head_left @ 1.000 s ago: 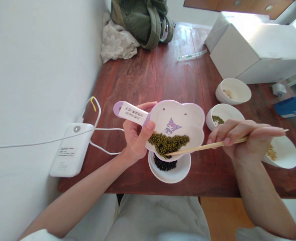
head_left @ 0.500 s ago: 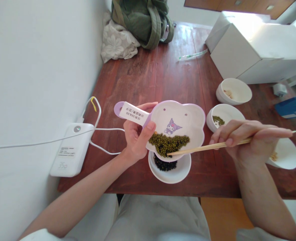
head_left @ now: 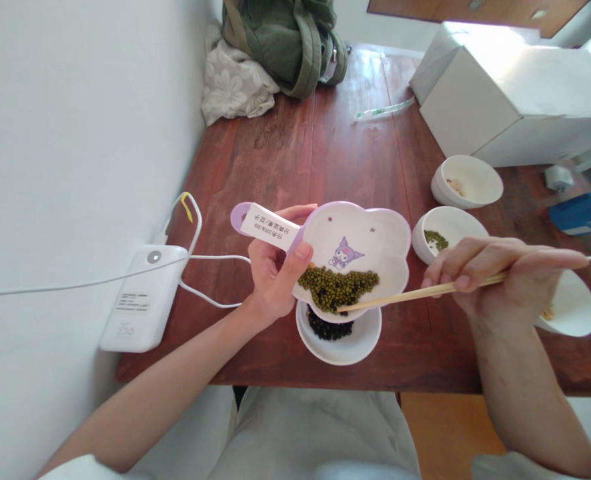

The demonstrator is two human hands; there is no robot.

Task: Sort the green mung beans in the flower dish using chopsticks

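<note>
Right hand (head_left: pixel 508 283) is closed round the chopsticks (head_left: pixel 415 294), their tips set among green beans (head_left: pixel 345 283). By the left hand (head_left: pixel 275 283) the flower-shaped dish (head_left: pixel 388 237) is gripped over the black-bean bowl (head_left: pixel 368 333). Sorting seems underway; careful nudging is called for. One dish, four white bowls (head_left: pixel 483 183) (head_left: pixel 458 223) (head_left: pixel 578 307) are counted.

At the center of the frame, the left hand (head_left: pixel 278 273) holds a purple-rimmed dish (head_left: pixel 370 230) of green beans (head_left: pixel 336 287) above a white bowl (head_left: pixel 365 340) of black beans (head_left: pixel 329 327). The right hand (head_left: pixel 500 277) holds chopsticks (head_left: pixel 420 292), tips at the green beans.
</note>
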